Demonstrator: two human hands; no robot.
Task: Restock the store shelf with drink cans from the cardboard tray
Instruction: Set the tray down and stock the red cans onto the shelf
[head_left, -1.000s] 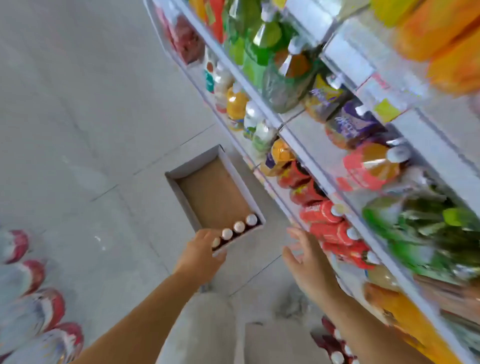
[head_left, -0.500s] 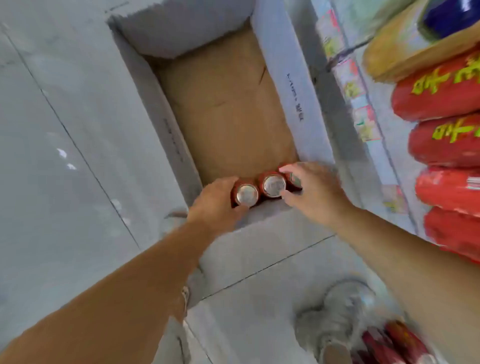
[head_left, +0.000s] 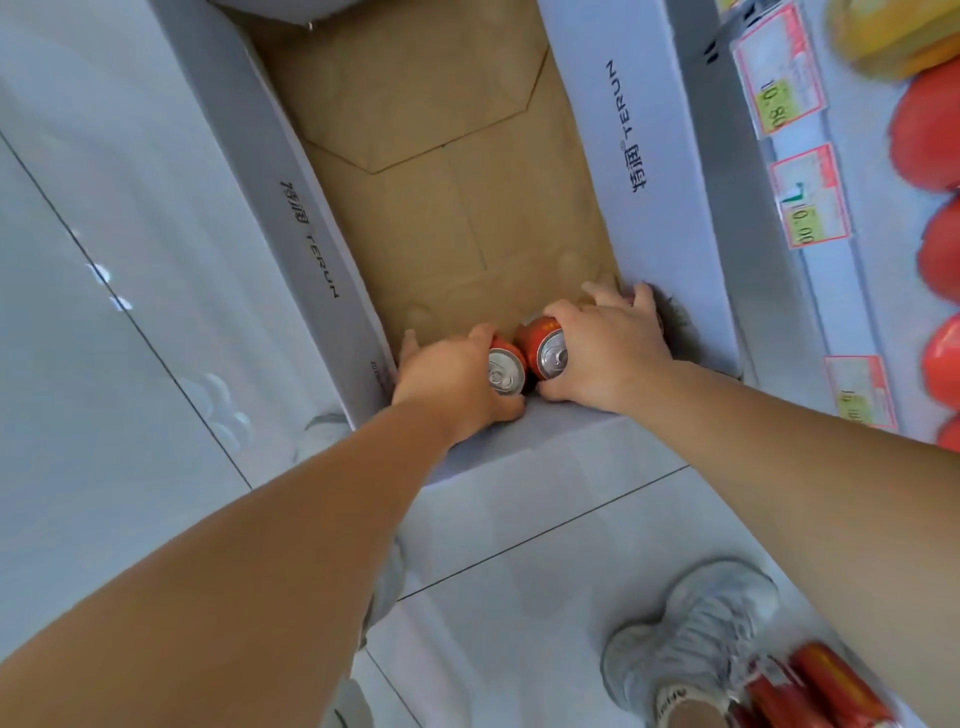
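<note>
Where the cardboard tray (head_left: 311, 223) ends at its near wall, left hand (head_left: 447, 382) curls round the left can (head_left: 505, 370), right hand (head_left: 610, 353) round the right can (head_left: 551, 349); cans touch, upright, lids up. Likely lift: straight up along their axes. Farther along the tray, bare cardboard. The shelf (head_left: 810, 208) lies beyond the tray's right wall, right hand nearer.

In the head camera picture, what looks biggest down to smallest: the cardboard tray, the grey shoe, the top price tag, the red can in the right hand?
1. cardboard tray
2. grey shoe
3. top price tag
4. red can, but unsure against the tag: the right hand hides part of it.
</note>
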